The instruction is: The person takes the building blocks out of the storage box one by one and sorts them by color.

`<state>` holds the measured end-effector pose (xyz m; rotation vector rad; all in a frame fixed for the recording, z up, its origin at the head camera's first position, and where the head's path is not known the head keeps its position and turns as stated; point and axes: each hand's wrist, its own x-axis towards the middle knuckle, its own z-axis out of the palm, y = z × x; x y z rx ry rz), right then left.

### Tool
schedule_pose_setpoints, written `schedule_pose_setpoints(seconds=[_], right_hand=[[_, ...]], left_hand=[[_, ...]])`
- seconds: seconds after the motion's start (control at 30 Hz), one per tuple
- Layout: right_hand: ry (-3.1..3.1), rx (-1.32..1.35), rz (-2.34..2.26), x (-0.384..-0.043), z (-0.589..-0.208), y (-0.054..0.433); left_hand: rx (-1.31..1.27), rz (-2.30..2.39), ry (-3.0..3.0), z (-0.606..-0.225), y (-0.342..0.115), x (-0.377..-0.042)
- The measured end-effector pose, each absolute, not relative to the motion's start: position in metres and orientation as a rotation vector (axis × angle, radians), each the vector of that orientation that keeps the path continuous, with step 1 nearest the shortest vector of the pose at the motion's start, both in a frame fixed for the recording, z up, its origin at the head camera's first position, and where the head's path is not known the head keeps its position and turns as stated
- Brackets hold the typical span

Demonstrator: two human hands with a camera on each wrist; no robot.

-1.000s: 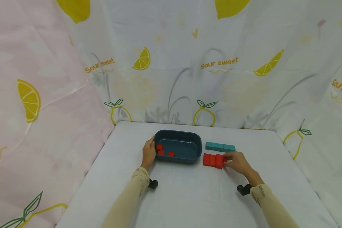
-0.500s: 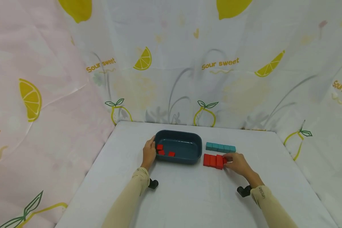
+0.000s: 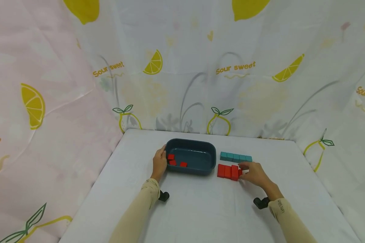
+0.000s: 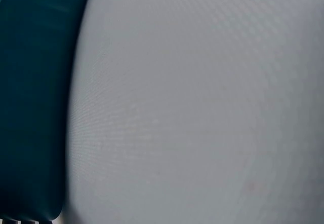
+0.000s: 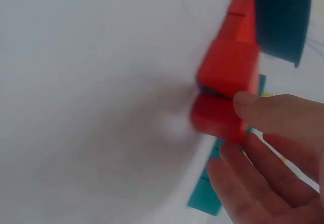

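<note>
My left hand (image 3: 159,163) rests along the outer left wall of a dark teal plastic tub (image 3: 197,172), fingers lying near its rim. No thumb shows over that rim. Several red blocks (image 3: 184,164) lie in the tub's left half. To the right of the tub stands a row of red blocks (image 3: 227,172). My right hand (image 3: 255,173) pinches the rightmost red block (image 5: 215,115) between thumb and fingers. In the right wrist view, the thumb tip reaches the narrow gap beside the neighbouring block (image 5: 230,64). The left wrist view shows the tub wall (image 4: 35,92), without the hand.
Behind the red row stands a straight row of teal blocks (image 3: 235,157). Everything sits on a white-covered table (image 3: 197,209). Lemon-printed cloth (image 3: 182,91) hangs behind it and at both sides.
The head view has drifted very slightly. Both hands, the tub and the block rows keep nearly the same places, with the right hand still at the rightmost red block.
</note>
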<state>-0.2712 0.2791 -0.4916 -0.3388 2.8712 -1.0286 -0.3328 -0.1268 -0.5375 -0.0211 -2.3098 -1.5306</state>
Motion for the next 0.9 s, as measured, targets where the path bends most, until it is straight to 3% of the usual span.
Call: schedule_pose_setpoints(seconds=[0.27,0.47,0.9], right_hand=[[2.923,-0.491,-1.107,-0.278,-0.463,0.265],[2.924,-0.657,-1.215,-0.288,-0.446,0.225],[2.800,-0.970,-1.172,-0.312,-0.458,0.129]], left_hand=[[-0.035,-1.514,-2.311,-0.538,-0.128,-0.334],[-0.017,-1.524,-2.319,-0.540,-0.127,-0.333],[-0.015,-1.501,-2.282,-0.540,-0.124,-0.335]])
